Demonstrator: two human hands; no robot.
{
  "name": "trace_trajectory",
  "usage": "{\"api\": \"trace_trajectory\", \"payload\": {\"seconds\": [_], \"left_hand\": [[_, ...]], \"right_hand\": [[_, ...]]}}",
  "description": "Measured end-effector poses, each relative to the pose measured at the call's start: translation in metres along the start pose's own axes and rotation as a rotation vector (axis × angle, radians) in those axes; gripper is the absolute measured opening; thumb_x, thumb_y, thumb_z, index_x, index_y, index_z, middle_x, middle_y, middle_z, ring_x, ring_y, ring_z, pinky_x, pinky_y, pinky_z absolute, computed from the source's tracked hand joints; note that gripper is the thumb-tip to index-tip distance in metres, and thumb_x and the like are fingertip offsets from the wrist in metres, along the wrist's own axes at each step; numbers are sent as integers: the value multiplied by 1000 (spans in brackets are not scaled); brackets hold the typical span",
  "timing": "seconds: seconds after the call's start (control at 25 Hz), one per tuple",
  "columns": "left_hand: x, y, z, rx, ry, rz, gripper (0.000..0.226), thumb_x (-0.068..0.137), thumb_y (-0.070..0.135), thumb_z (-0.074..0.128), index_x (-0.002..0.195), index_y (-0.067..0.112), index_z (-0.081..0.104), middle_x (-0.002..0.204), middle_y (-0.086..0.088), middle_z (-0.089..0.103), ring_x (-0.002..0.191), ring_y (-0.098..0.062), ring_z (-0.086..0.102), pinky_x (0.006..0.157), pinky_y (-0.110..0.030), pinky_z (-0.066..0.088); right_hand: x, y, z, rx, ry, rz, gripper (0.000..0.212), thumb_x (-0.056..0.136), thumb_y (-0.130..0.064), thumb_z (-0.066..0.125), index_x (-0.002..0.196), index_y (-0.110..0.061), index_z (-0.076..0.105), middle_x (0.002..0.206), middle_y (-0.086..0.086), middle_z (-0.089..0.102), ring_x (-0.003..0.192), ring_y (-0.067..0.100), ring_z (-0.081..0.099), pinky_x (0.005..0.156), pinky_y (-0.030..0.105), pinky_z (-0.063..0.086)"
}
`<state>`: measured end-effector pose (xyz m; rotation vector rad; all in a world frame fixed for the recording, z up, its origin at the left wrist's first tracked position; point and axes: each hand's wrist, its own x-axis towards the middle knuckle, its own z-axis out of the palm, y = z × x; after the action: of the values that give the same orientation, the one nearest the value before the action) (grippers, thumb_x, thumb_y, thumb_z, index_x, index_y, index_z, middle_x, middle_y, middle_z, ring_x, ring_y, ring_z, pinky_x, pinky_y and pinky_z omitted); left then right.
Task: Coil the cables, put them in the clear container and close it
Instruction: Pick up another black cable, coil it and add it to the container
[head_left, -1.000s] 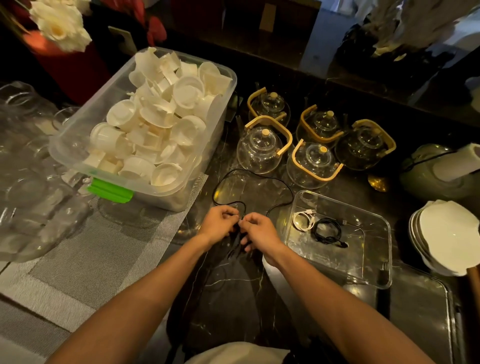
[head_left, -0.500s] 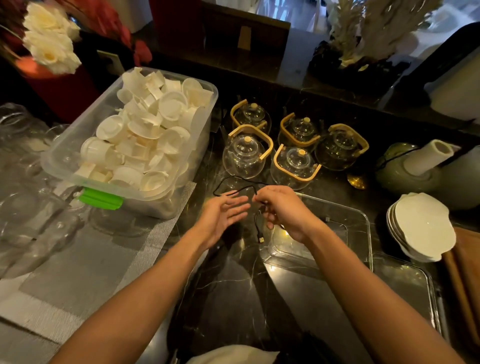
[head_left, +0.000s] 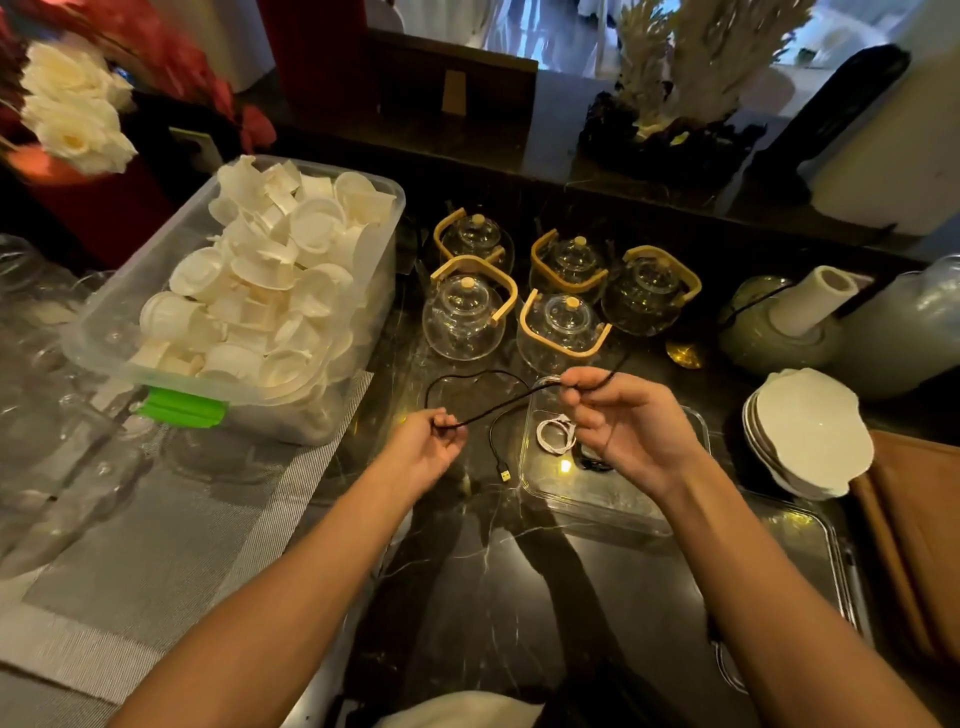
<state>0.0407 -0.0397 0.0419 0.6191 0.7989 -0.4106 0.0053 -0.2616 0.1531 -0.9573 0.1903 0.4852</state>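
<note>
A thin black cable (head_left: 498, 408) stretches between my two hands above the dark marble counter. My left hand (head_left: 434, 449) pinches it at its left end of the stretch, my right hand (head_left: 618, 421) pinches it higher up on the right. One loop trails back toward the teapots, and its plug end (head_left: 504, 474) hangs down between my hands. The clear container (head_left: 587, 506) lies open under my right hand. A coiled white cable (head_left: 556, 435) rests inside it; a black coil is mostly hidden behind my right hand.
A big plastic bin of white cups (head_left: 244, 306) stands at the left on a grey mat. Several glass teapots (head_left: 561, 296) crowd the back. Stacked white plates (head_left: 810, 431) sit at right, a clear lid (head_left: 800, 566) lies beside the container.
My hands have drawn apart, pulling a length of the black cable taut between them. My left hand, open half a second ago, now pinches the cable.
</note>
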Motion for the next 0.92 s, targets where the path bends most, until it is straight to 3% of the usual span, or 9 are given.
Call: {"api": "trace_trajectory", "payload": {"seconds": [0.12, 0.2, 0.24, 0.36, 0.44, 0.52, 0.76, 0.92], "left_hand": [[-1, -11, -6, 275, 104, 29, 28, 102, 3, 41, 75, 8, 47, 64, -6, 47, 61, -13, 47, 53, -23, 52], [0, -19, -12, 560, 193, 168, 5, 102, 4, 47, 102, 4, 52, 73, -8, 54, 60, -15, 55, 52, -27, 56], [2, -24, -16, 749, 208, 283, 20, 100, 5, 53, 119, 5, 47, 78, -8, 58, 63, -17, 59, 60, -32, 57], [11, -27, -27, 1409, 174, 641, 64, 88, 11, 72, 142, 17, 38, 114, -3, 51, 102, -16, 54, 94, -35, 48], [17, -28, -27, 1854, 103, 867, 66, 83, 20, 76, 141, 21, 45, 127, -4, 44, 117, -20, 44, 100, -35, 43], [25, -28, -20, 2134, -65, 980, 54, 85, 28, 73, 135, 22, 55, 129, -3, 50, 117, -22, 46, 98, -35, 43], [46, -34, 2, 2349, -360, 943, 40, 90, 29, 66, 130, 25, 63, 121, -2, 55, 111, -23, 47, 92, -36, 40], [60, -34, -2, 2278, -405, 815, 33, 85, 36, 75, 115, 25, 66, 116, -1, 51, 109, -21, 48, 93, -36, 44]], "right_hand": [[-5, -2, -4, -7, -5, -92, 27, 89, -2, 52, 105, 1, 74, 82, 7, 64, 59, 8, 48, 49, 18, 43], [-4, 2, -6, -134, 27, -106, 26, 100, -12, 53, 113, 2, 71, 82, 5, 64, 59, 7, 48, 51, 18, 44], [-3, 4, -6, -185, 49, -102, 27, 103, -15, 53, 114, 3, 70, 81, 5, 64, 58, 7, 47, 51, 19, 45], [2, 11, -5, -253, 111, -77, 31, 105, -20, 53, 113, 5, 70, 75, 4, 61, 53, 7, 44, 49, 20, 47], [4, 14, -7, -258, 126, -51, 32, 105, -23, 54, 109, 3, 71, 72, 3, 57, 51, 6, 42, 48, 20, 45], [6, 16, -9, -275, 130, -19, 31, 104, -25, 56, 107, 2, 71, 71, 2, 55, 49, 5, 41, 47, 20, 44], [15, 20, -21, -326, 145, 68, 35, 102, -25, 59, 111, 7, 71, 70, 2, 54, 50, 8, 41, 47, 21, 43], [24, 18, -27, -341, 142, 93, 38, 102, -25, 59, 114, 10, 70, 70, 2, 54, 52, 9, 40, 48, 21, 43]]}}
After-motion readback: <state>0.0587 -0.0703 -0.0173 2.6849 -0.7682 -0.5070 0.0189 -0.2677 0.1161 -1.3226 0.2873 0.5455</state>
